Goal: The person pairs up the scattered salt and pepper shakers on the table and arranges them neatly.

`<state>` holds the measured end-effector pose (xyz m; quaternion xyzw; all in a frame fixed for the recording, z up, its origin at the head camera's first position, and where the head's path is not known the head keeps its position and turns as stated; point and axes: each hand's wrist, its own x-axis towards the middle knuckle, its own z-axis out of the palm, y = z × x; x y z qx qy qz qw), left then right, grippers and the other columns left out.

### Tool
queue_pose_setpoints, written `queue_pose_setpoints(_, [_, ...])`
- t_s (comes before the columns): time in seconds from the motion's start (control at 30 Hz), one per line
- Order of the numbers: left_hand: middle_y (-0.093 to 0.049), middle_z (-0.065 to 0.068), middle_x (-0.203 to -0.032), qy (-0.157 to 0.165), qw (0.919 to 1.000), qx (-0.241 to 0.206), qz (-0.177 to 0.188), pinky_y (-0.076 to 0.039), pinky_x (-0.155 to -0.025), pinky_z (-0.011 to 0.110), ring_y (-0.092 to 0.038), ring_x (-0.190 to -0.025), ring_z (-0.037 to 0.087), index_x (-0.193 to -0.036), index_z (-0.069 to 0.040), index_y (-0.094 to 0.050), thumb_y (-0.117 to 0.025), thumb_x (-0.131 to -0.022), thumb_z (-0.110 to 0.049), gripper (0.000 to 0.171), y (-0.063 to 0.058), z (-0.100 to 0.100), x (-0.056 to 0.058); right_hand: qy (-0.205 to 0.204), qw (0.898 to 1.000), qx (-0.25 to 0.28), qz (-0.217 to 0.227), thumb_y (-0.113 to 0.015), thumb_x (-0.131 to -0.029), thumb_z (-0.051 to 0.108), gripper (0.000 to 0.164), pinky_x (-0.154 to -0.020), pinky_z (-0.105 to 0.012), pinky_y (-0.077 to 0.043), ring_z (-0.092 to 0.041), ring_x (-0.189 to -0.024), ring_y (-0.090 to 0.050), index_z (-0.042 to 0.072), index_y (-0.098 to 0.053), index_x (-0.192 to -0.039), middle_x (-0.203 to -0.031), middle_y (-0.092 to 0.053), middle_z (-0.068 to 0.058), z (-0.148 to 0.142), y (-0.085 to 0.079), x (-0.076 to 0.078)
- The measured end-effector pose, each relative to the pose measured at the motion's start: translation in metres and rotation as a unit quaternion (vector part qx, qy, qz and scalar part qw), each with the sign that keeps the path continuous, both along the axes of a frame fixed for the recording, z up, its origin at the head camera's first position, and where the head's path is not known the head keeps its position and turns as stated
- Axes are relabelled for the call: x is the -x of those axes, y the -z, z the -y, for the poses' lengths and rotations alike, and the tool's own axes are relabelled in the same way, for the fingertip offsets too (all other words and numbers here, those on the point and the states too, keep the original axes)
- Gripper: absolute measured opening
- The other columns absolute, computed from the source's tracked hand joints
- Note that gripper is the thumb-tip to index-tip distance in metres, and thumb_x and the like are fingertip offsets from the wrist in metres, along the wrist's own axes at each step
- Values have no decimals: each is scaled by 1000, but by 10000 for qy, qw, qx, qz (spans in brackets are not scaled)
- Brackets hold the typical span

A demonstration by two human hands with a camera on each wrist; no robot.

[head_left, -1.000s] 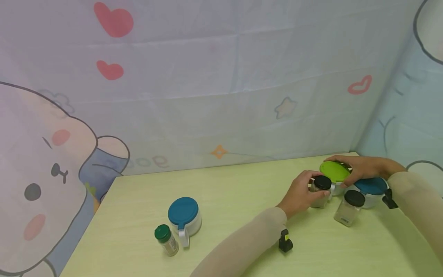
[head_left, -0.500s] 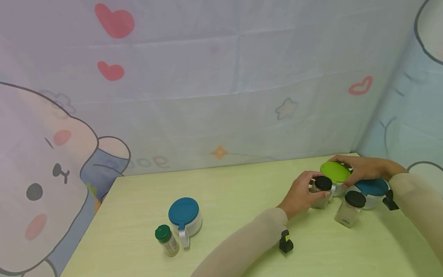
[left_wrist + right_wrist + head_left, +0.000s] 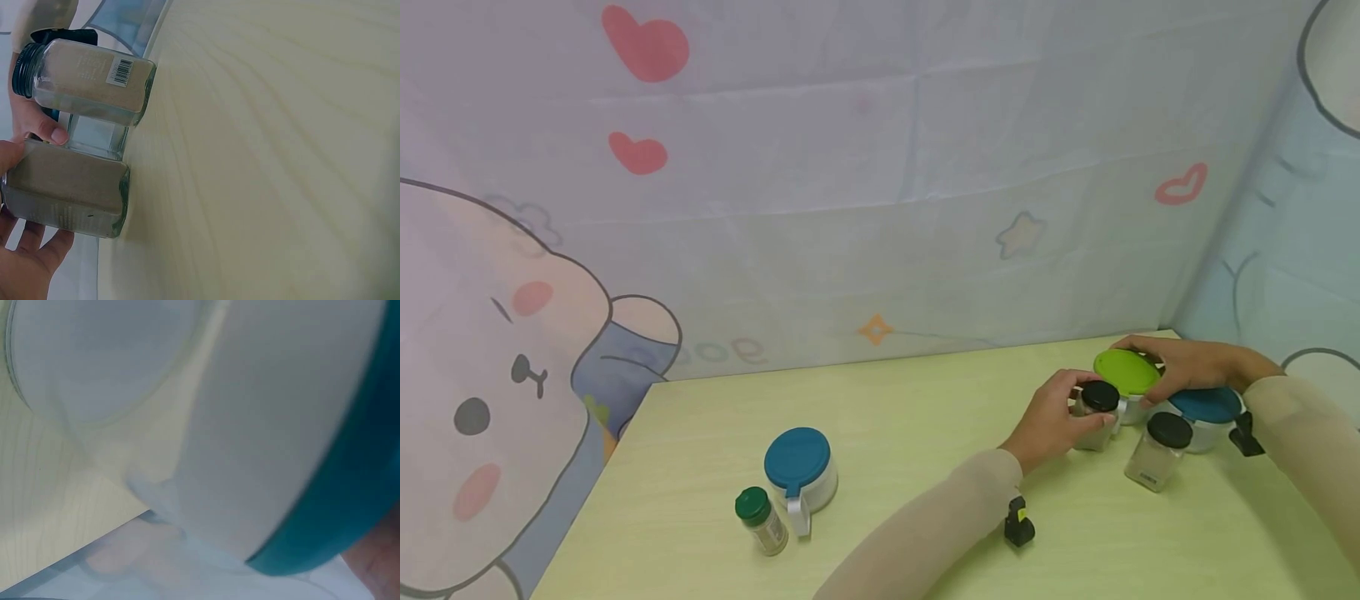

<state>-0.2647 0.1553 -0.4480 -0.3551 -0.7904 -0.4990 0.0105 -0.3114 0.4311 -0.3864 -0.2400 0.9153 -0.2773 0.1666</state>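
Observation:
My left hand (image 3: 1051, 423) grips a glass spice jar (image 3: 69, 187) with a black lid, thumb on one side and fingers on the other. Its base is at the table surface. Just behind it stands a container with a lime-green lid (image 3: 1126, 372) and a white handle. My right hand (image 3: 1187, 367) holds this container from behind, fingers and thumb round the lid's edge. A second black-lidded jar (image 3: 1156, 454), filled with pale powder, stands in front. Beside it, under my right wrist, is a white container with a blue lid (image 3: 1206, 405); it fills most of the right wrist view.
On the left of the pale wooden table (image 3: 917, 408) stand another blue-lidded container (image 3: 800, 467) with a handle and a small green-capped shaker (image 3: 762, 521). A printed cloth (image 3: 820, 208) hangs along the table's back edge, and another side of it borders the right.

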Motion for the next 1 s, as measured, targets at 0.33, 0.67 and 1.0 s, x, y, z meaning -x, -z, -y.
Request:
queue_pose_setpoints(0.33, [-57,-4,-129,8,10000,-19,23,-48,-90,9,-55,-108,-4,-136,-13,-55,-76,-93,-23,49,1,-1,1,45,9999,97,67,-85,-81,26,76,-86,-30,-48,-12,-105,-52,14,-44,-145,-132,-52,-8,-3,4,1])
queue_pose_setpoints(0.67, [-57,-4,-129,56,10000,-39,66,-48,-90,10,-57,-108,-3,-135,-13,-55,-76,-93,-24,49,1,0,1,25,10000,66,-28,-84,-82,27,77,-87,-29,-48,-11,-106,-53,13,-43,-146,-133,-52,-8,-2,3,-1])
queue_pose_setpoints(1.0, [-57,-5,-130,69,9999,-19,106,-48,-90,10,-56,-108,-3,-135,-14,-56,-76,-93,-24,48,0,0,2,-4,10000,75,-61,-84,-82,27,75,-87,-29,-47,-10,-105,-53,12,-44,-145,-131,-52,-8,-1,3,-1])
